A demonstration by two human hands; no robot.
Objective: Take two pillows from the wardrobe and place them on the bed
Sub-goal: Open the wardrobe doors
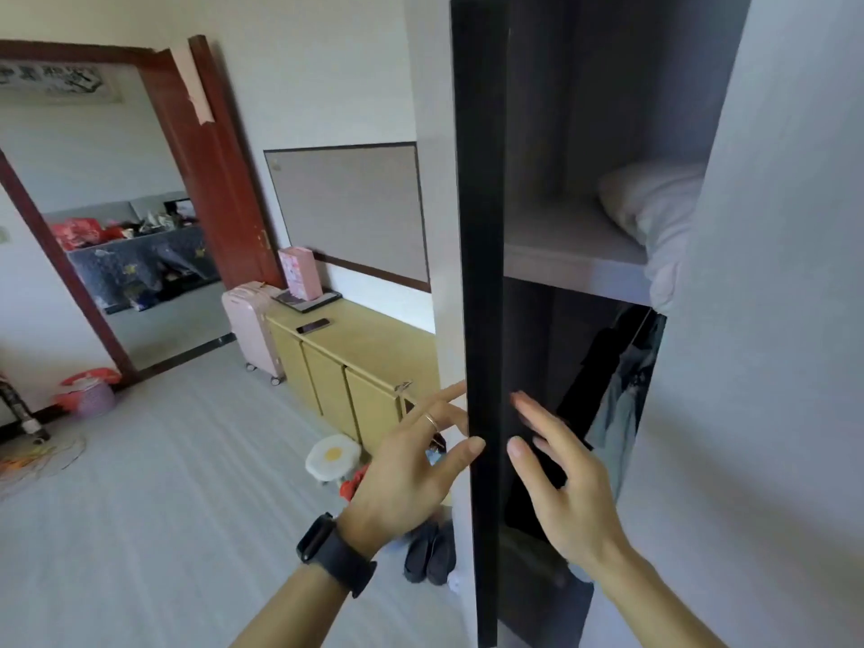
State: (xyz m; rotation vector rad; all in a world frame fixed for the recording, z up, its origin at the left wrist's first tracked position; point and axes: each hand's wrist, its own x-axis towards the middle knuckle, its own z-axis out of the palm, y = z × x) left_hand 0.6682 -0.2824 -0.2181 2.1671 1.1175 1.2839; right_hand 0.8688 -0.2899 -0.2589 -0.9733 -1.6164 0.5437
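The wardrobe stands open on the right, its dark door [481,226] seen edge-on in the middle. A white pillow [654,212] lies on the pale upper shelf [570,259], partly hidden behind the white right door [771,320]. My left hand [416,465], with a ring and a black wristband, is at the door's outer edge, its thumb touching that edge and its fingers straight. My right hand [556,479] is spread flat near the door's inner face. Neither hand holds anything. The bed is not in view.
Dark clothes [612,390] hang below the shelf. Left of the wardrobe stand a yellow low cabinet [355,362], a pink suitcase [255,329], a small white stool [333,458] and dark shoes [430,551] on the grey floor. A doorway [107,226] opens at the far left.
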